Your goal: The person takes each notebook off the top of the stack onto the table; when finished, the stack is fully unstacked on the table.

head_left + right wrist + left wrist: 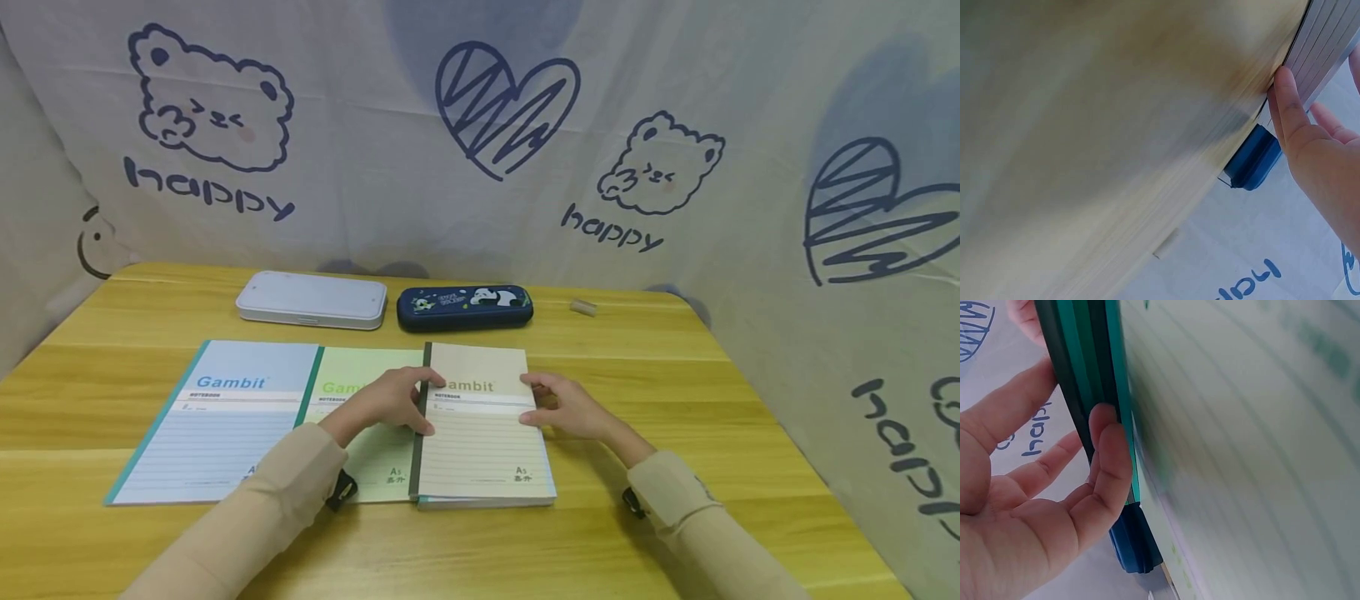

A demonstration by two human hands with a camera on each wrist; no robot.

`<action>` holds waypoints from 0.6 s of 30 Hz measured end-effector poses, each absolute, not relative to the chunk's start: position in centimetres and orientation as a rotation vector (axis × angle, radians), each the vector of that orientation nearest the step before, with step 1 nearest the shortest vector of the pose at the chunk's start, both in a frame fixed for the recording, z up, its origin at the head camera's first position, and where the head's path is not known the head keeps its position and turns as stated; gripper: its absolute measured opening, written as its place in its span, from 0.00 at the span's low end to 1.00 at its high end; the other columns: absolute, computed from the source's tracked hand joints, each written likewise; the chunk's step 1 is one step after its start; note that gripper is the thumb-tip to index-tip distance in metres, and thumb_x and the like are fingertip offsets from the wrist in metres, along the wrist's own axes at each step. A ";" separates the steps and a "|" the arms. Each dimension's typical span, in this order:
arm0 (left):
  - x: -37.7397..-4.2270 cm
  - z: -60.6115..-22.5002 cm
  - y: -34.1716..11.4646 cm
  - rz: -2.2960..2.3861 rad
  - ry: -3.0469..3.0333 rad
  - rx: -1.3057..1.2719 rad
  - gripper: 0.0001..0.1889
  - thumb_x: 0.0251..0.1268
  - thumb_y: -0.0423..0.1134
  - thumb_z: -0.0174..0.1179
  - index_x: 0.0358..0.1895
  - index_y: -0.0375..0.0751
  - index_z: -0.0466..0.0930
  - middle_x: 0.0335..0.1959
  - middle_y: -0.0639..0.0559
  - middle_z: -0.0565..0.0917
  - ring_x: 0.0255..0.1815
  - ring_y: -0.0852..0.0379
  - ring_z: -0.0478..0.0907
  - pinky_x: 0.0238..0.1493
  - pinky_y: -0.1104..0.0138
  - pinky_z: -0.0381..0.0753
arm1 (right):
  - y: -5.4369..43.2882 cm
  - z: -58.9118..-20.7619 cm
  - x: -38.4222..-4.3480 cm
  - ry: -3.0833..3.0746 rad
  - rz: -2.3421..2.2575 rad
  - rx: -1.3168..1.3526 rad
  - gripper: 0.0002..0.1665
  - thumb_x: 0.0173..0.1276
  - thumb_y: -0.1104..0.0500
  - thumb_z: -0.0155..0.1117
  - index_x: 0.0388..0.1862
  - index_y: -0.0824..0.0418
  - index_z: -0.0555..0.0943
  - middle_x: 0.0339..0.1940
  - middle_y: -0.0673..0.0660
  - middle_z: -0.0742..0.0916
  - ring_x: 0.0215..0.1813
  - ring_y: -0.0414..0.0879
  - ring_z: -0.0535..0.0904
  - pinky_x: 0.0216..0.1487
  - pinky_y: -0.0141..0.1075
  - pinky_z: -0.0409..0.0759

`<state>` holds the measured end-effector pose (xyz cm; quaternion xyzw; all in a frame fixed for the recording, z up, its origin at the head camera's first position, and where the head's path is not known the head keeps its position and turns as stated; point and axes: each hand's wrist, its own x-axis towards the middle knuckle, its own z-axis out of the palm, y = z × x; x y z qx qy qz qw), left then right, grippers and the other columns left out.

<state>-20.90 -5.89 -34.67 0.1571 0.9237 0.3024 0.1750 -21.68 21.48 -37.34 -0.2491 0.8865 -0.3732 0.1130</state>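
A beige Gambit notebook [472,450] with a dark spine lies on top of a neat stack. Several dark and teal spines [1088,356] show below it in the left wrist view. My left hand [390,398] rests against the spine side, its thumb and a fingertip at the top cover's edge. On the opposite side my right hand [573,408] touches the page edges [1322,44] with extended fingers. Left of the stack lies a green notebook [360,467], partly hidden by my left hand and sleeve. A blue notebook [225,425] lies beside it, farther left.
Behind the notebooks stand a white case [311,300] and a dark blue panda pencil case [465,308]. A small brownish block [582,308] lies to their right on the wooden table [697,483]. A printed cloth [360,125] hangs around the table's far edge.
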 end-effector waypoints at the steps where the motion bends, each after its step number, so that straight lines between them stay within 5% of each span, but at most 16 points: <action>1: -20.9 -34.7 -5.9 0.859 2.616 0.444 0.32 0.39 0.35 0.72 0.55 0.42 0.72 0.42 0.44 0.74 0.39 0.51 0.69 0.40 0.59 0.70 | 21.5 -37.3 -21.7 2.598 -1.098 -0.733 0.35 0.58 0.60 0.64 0.59 0.74 0.64 0.52 0.67 0.75 0.51 0.56 0.71 0.50 0.44 0.71; 18: -20.8 -35.4 -7.6 1.293 2.360 0.319 0.32 0.39 0.23 0.68 0.55 0.39 0.71 0.30 0.42 0.71 0.26 0.53 0.67 0.26 0.66 0.70 | 21.4 -37.4 -21.6 2.566 -1.130 -0.737 0.34 0.58 0.64 0.64 0.59 0.76 0.63 0.53 0.70 0.73 0.52 0.60 0.70 0.50 0.47 0.71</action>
